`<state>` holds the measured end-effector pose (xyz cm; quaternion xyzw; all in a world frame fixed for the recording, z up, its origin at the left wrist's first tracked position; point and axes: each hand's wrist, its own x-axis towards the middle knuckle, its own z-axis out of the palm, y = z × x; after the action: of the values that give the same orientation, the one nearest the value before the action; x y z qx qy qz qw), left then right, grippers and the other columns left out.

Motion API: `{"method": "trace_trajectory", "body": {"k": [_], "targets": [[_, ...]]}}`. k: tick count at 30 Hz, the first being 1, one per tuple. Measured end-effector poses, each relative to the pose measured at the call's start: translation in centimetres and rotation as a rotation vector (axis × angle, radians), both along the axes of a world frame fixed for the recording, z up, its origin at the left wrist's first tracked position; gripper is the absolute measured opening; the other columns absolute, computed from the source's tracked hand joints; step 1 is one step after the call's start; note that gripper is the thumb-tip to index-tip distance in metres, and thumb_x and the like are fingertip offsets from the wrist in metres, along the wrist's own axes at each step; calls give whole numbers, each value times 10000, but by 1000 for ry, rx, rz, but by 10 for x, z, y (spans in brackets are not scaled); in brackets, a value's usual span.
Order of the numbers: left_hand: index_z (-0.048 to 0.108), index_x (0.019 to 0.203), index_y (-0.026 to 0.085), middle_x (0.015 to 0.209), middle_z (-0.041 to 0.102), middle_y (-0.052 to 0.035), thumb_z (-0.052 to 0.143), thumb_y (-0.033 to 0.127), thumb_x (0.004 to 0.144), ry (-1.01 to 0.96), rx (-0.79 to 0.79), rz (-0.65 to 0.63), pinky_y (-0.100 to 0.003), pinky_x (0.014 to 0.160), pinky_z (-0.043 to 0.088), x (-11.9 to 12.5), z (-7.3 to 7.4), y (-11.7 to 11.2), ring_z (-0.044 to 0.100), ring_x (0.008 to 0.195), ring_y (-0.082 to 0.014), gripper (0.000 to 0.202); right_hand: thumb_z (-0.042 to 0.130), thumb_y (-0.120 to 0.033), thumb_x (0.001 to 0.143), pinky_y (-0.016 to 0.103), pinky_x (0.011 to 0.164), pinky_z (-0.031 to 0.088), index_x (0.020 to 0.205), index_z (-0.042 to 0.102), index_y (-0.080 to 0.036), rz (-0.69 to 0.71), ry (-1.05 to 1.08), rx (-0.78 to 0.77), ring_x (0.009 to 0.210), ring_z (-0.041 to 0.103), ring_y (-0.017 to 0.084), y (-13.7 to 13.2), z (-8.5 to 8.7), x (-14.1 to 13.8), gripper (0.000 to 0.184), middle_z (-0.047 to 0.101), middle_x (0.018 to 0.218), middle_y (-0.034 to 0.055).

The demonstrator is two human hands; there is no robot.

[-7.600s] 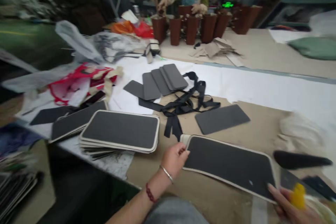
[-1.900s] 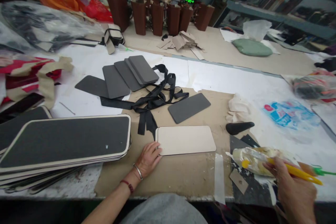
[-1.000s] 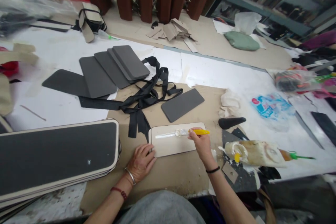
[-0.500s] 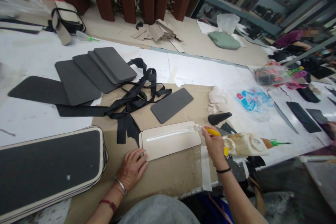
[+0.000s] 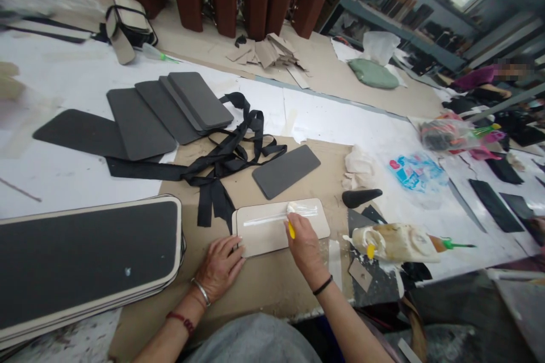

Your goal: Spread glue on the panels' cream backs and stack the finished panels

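Observation:
A beige rounded panel (image 5: 264, 232) lies flat on the brown cardboard sheet (image 5: 272, 289) in front of me. My left hand (image 5: 221, 266) rests flat with spread fingers on the panel's left edge. My right hand (image 5: 303, 247) is closed around a yellow-handled brush (image 5: 291, 221) whose white, glue-laden tip touches the panel's upper middle. A wet white glue streak runs along the panel's top edge.
A glue-smeared bottle (image 5: 395, 243) lies to the right. A grey foam pad (image 5: 286, 170) and black straps (image 5: 221, 164) lie beyond the panel, more grey pads (image 5: 162, 110) further left. A stack of black panels (image 5: 85, 261) sits at left. Brown bags (image 5: 238, 0) stand at the back.
My right hand has brought the brush back from the panel's right end to its upper middle. The left hand stays on the panel's left edge. The camera shifted slightly.

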<state>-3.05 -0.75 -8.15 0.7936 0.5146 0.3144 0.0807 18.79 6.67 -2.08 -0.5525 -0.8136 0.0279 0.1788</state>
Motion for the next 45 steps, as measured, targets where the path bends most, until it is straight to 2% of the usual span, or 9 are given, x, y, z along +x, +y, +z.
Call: {"method": "trace_trajectory", "body": {"k": [10,15,18,23,27,31,35,40,45], "targets": [[587,967,179,1036,591,-88,487,190,827,-31,-27,5,-408,865,418,1,2,0,511,1009,-219,172,413,-176,896,389,846,493,1091,536,-148,230,335,-230,950,525,228,-31,15,-69,232,586,1004,116],[594,953,183,1039,594,-85,491,204,826,-14,-47,11,-414,861,419,1,3,-1,518,1006,-222,165,440,-212,896,358,868,485,1038,567,-195,165,609,-250,952,550,183,-24,19,-73,191,611,989,78],[596,947,188,1051,594,-84,512,206,821,-1,-43,18,-412,868,414,1,3,-1,516,1014,-222,152,444,-273,895,355,838,486,973,592,-184,26,635,-207,911,571,184,-8,15,-49,190,629,947,79],[596,941,184,1049,597,-87,510,193,820,5,-9,18,-403,872,406,0,3,-1,512,1021,-223,148,458,-430,852,383,816,477,896,618,-165,-284,518,-96,871,589,218,19,7,30,313,644,915,98],[583,956,175,1059,590,-93,511,181,820,14,-5,-3,-414,877,400,-1,2,-1,505,1032,-229,154,436,-507,829,404,819,467,869,624,-150,-421,422,-14,857,589,236,28,4,82,405,648,899,111],[586,951,175,1058,591,-96,515,182,819,20,2,-2,-417,875,405,-1,1,-1,507,1030,-232,150,416,-524,836,395,805,469,878,625,-141,-464,370,19,845,590,237,26,5,101,438,646,895,115],[594,942,183,1045,598,-93,510,196,822,24,16,7,-411,862,416,-1,1,-1,520,1012,-229,146,391,-500,862,388,770,482,882,618,-148,-388,302,60,825,591,229,17,10,104,420,644,885,109],[591,953,185,1044,597,-94,515,191,821,17,21,7,-411,867,417,-1,-1,0,522,1018,-228,152,382,-423,891,408,762,492,906,599,-158,-264,226,44,828,592,231,-6,10,92,343,641,881,112],[581,967,181,1061,588,-97,526,195,819,28,41,-9,-410,870,416,-3,-4,0,512,1031,-228,158,397,-288,912,385,798,496,976,575,-169,-131,374,-77,888,571,210,-45,11,21,224,620,922,100]]}}
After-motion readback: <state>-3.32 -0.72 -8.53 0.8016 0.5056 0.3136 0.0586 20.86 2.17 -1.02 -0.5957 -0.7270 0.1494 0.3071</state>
